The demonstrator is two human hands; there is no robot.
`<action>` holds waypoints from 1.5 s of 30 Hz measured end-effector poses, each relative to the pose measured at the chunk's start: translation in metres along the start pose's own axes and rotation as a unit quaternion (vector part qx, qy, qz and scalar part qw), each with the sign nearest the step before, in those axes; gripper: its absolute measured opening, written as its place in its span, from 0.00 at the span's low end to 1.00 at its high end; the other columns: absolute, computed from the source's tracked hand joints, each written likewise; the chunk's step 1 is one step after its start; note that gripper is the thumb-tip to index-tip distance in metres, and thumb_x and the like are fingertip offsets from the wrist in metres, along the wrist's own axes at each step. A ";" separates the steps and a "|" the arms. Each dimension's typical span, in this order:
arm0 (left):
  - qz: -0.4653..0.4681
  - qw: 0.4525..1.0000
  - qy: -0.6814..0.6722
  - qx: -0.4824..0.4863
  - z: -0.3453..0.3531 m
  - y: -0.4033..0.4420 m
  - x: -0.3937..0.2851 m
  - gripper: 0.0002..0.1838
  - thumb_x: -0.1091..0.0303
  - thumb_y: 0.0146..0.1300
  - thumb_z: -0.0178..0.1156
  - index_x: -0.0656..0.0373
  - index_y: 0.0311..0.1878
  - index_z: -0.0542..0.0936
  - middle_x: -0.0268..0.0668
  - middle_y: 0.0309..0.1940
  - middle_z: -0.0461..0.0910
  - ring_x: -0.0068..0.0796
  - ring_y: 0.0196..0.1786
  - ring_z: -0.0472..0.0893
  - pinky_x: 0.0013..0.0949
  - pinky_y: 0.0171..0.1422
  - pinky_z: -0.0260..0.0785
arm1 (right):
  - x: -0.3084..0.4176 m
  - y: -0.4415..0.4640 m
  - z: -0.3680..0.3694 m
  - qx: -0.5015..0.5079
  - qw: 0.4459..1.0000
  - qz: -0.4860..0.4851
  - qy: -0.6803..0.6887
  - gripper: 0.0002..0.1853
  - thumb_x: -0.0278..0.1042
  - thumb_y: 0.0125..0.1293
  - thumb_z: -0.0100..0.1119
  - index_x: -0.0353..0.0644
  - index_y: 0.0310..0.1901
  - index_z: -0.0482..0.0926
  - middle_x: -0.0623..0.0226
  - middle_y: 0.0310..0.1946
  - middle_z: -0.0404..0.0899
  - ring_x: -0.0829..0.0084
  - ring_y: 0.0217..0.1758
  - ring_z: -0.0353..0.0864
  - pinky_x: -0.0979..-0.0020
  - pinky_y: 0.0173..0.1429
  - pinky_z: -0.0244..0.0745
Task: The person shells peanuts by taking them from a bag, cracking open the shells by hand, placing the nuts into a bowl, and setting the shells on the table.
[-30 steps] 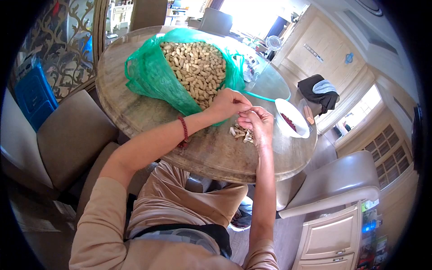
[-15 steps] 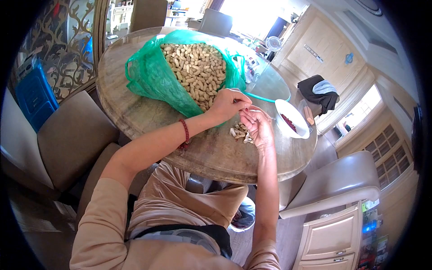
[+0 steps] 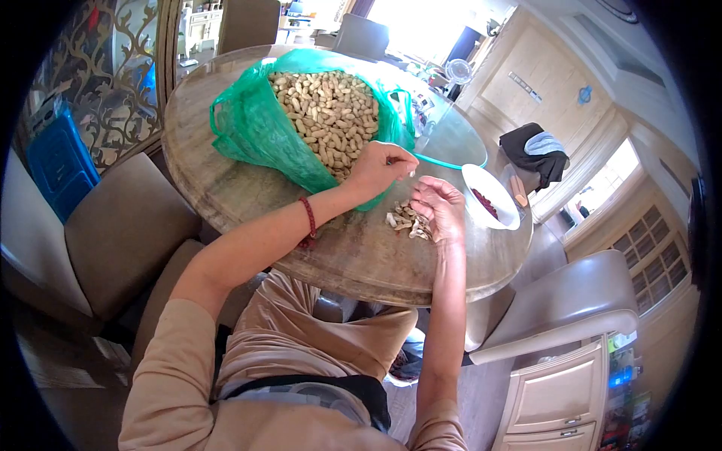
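Observation:
My left hand [image 3: 380, 169] is beside the front of a green plastic bag, thumb and forefinger pinching a small pale piece of peanut shell [image 3: 412, 174]. Just to its right, my right hand [image 3: 442, 209] has its fingers curled inward, and what lies in them is hidden. Below the hands, a small pile of broken peanut shells [image 3: 407, 220] rests on the table. The open green bag [image 3: 259, 139] is full of unshelled peanuts [image 3: 327, 113]. Right of my right hand, a white bowl [image 3: 505, 216] contains dark red peanut kernels [image 3: 485, 203].
Everything stands on a round, stone-patterned table [image 3: 353, 263]. A teal-edged glass panel [image 3: 451, 139] lies behind the bowl. Leather chairs [image 3: 560, 308] stand around the table, and a bin [image 3: 410, 357] is on the floor by my legs.
My hands, close together before, have moved apart. The right one has shifted slightly right and down, its fingers curling in. The left one keeps a pale shell piece at its fingertips.

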State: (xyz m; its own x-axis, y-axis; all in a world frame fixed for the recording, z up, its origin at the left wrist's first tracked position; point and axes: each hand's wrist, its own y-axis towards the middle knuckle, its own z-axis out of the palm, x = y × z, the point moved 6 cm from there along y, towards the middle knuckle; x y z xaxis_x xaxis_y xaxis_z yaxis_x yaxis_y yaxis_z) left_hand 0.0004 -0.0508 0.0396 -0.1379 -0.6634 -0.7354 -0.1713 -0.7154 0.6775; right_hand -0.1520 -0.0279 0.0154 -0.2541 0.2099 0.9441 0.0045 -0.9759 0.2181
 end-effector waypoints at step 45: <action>-0.002 0.988 0.000 0.154 0.001 0.008 -0.009 0.09 0.80 0.46 0.62 0.64 0.35 0.81 0.33 0.28 0.80 0.18 0.31 0.78 0.21 0.38 0.71 | -0.009 -0.009 0.011 0.093 0.985 0.142 0.020 0.17 0.42 0.63 0.55 0.33 0.38 0.76 0.84 0.16 0.56 0.91 0.15 0.51 0.86 0.14 0.42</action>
State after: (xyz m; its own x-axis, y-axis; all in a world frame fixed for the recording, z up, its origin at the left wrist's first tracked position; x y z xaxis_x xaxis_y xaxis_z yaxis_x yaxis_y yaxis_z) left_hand -0.0005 -0.0501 0.0518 -0.1361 -0.6603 -0.7386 -0.4605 -0.6179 0.6373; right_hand -0.1392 -0.0200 0.0080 -0.2555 -0.0767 0.9638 0.2577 -0.9662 -0.0085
